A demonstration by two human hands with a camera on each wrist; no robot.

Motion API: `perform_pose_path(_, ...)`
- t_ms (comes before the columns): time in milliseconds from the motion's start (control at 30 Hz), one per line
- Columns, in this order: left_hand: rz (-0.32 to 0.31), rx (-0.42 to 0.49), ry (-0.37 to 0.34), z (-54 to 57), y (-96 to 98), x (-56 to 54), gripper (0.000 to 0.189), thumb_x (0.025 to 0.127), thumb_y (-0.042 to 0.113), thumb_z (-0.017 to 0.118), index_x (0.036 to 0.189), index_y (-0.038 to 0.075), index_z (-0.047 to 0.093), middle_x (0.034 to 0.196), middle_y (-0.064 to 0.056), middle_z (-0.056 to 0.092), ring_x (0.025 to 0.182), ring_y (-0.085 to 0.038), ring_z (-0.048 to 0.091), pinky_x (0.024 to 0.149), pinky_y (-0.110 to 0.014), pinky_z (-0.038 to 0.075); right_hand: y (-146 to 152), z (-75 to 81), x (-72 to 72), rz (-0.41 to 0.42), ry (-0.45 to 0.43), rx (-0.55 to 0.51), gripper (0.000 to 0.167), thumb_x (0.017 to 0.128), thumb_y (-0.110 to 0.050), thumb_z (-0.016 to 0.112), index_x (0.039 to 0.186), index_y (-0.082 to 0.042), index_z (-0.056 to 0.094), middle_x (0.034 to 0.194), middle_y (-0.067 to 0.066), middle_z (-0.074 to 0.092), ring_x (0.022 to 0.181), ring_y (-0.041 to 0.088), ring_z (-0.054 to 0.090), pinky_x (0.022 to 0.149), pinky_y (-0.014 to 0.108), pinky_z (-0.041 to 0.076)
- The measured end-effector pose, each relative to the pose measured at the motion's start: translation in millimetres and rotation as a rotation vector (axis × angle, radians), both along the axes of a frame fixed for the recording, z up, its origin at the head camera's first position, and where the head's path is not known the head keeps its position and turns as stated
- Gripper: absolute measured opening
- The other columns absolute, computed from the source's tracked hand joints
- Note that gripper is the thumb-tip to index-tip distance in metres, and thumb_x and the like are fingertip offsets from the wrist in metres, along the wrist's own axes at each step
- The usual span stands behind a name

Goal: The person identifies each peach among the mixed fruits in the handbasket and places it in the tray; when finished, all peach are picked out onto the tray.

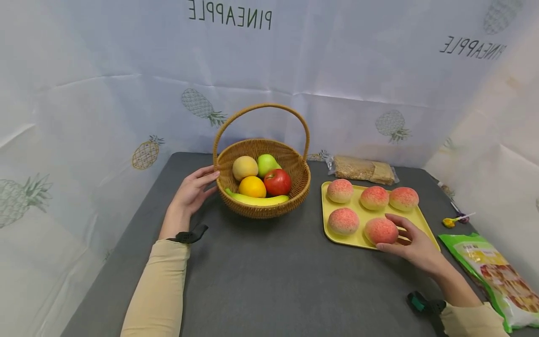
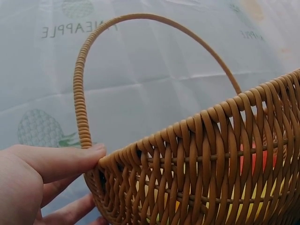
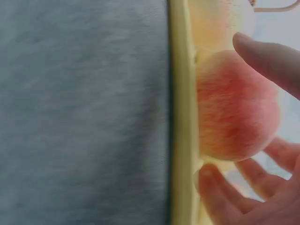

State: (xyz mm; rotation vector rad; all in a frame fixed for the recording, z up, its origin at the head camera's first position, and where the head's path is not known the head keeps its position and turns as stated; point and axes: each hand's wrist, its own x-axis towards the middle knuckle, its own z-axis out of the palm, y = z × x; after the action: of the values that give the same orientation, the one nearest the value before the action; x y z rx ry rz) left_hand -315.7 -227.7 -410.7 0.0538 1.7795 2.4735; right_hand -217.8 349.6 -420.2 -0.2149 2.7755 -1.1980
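My left hand (image 1: 191, 191) touches the left side of a wicker basket (image 1: 263, 212). In the left wrist view its uppermost fingertip rests on the rim beside the handle's base, other fingers against the outer wall. A banana (image 1: 258, 201), an orange (image 1: 251, 186), a red apple (image 1: 277, 182), a green pear (image 1: 267, 164) and a yellowish round fruit (image 1: 244, 168) lie inside. My right hand (image 1: 417, 248) curves round a pinkish-red peach (image 1: 380, 231) at the near edge of a yellow tray (image 1: 355, 206). In the right wrist view the digits surround this peach (image 3: 234, 108).
Several more peaches (image 1: 344, 221) share the tray. Behind it lies a clear bag of tan pieces (image 1: 362, 169). At the right are lollipops (image 1: 449, 222) and a green-edged food packet (image 1: 494, 276). A pineapple-print cloth (image 1: 337, 70) hangs around the grey table (image 1: 286, 276).
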Motion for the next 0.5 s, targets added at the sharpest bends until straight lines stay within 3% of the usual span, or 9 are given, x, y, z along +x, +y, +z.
perform_pose_path(33, 0.002, -0.001, 0.001, -0.2, -0.2, 0.2, 0.057, 0.099, 0.022, 0.072, 0.149, 0.004, 0.05, 0.145, -0.009, 0.049, 0.142, -0.025, 0.042, 0.117, -0.048, 0.033, -1, 3.2, 0.1, 0.0, -0.004, 0.012, 0.089, 0.095, -0.034, 0.077, 0.162, -0.006, 0.026, 0.157, 0.023, 0.036, 0.133, 0.05, 0.046, 0.09, 0.034, 0.055)
perform_pose_path(67, 0.003, -0.001, 0.001, -0.4, -0.2, 0.1, 0.056, 0.1, 0.021, 0.072, 0.149, 0.004, 0.05, 0.145, -0.009, 0.05, 0.141, -0.025, 0.042, 0.117, -0.048, 0.033, -2, 6.1, 0.3, 0.0, 0.0, 0.023, 0.088, 0.095, -0.035, 0.076, 0.162, -0.006, 0.026, 0.157, 0.025, 0.034, 0.134, 0.051, 0.044, 0.091, 0.032, 0.054)
perform_pose_path(167, 0.013, -0.001, -0.003, -0.1, 0.3, 0.4, 0.055, 0.099, 0.021, 0.072, 0.147, 0.004, 0.052, 0.146, -0.009, 0.05, 0.141, -0.024, 0.043, 0.116, -0.048, 0.034, -9, 17.8, 0.4, -0.011, 0.054, 0.064, 0.085, 0.097, -0.036, 0.074, 0.161, -0.005, 0.027, 0.157, 0.029, 0.032, 0.136, 0.054, 0.039, 0.102, 0.053, 0.049)
perform_pose_path(267, 0.029, 0.004, -0.011, 0.7, -0.3, 1.3, 0.053, 0.099, 0.021, 0.072, 0.146, 0.004, 0.053, 0.147, -0.009, 0.05, 0.14, -0.024, 0.044, 0.116, -0.048, 0.034, -19, 30.5, -1.4, -0.01, 0.166, 0.089, 0.078, 0.098, -0.035, 0.073, 0.158, -0.005, 0.033, 0.153, 0.029, 0.037, 0.136, 0.052, 0.038, 0.107, 0.026, 0.043)
perform_pose_path(300, 0.032, 0.003, -0.011, 1.1, 0.2, 1.1, 0.053, 0.099, 0.021, 0.073, 0.145, 0.005, 0.054, 0.147, -0.009, 0.049, 0.141, -0.024, 0.044, 0.116, -0.048, 0.035, -23, 34.5, -1.1, -0.01, 0.201, 0.092, 0.077, 0.098, -0.034, 0.074, 0.157, -0.005, 0.035, 0.153, 0.029, 0.039, 0.136, 0.052, 0.038, 0.109, 0.025, 0.041)
perform_pose_path(400, 0.033, -0.002, -0.008, 1.2, 0.1, 1.3, 0.053, 0.099, 0.021, 0.073, 0.145, 0.004, 0.054, 0.147, -0.009, 0.05, 0.141, -0.024, 0.044, 0.116, -0.048, 0.035, -38, 45.4, -2.1, 0.011, 0.272, 0.076, 0.069, 0.098, -0.033, 0.073, 0.153, -0.005, 0.042, 0.15, 0.023, 0.044, 0.135, 0.047, 0.042, 0.089, -0.002, 0.03)
perform_pose_path(500, 0.032, -0.003, -0.005, 1.2, 0.3, 1.2, 0.052, 0.098, 0.022, 0.073, 0.144, 0.005, 0.055, 0.146, -0.009, 0.05, 0.139, -0.023, 0.045, 0.116, -0.049, 0.035, -56, 53.6, -5.9, 0.057, 0.305, 0.026, 0.06, 0.099, -0.028, 0.072, 0.149, -0.005, 0.048, 0.147, 0.017, 0.049, 0.134, 0.042, 0.046, 0.092, 0.002, 0.035)
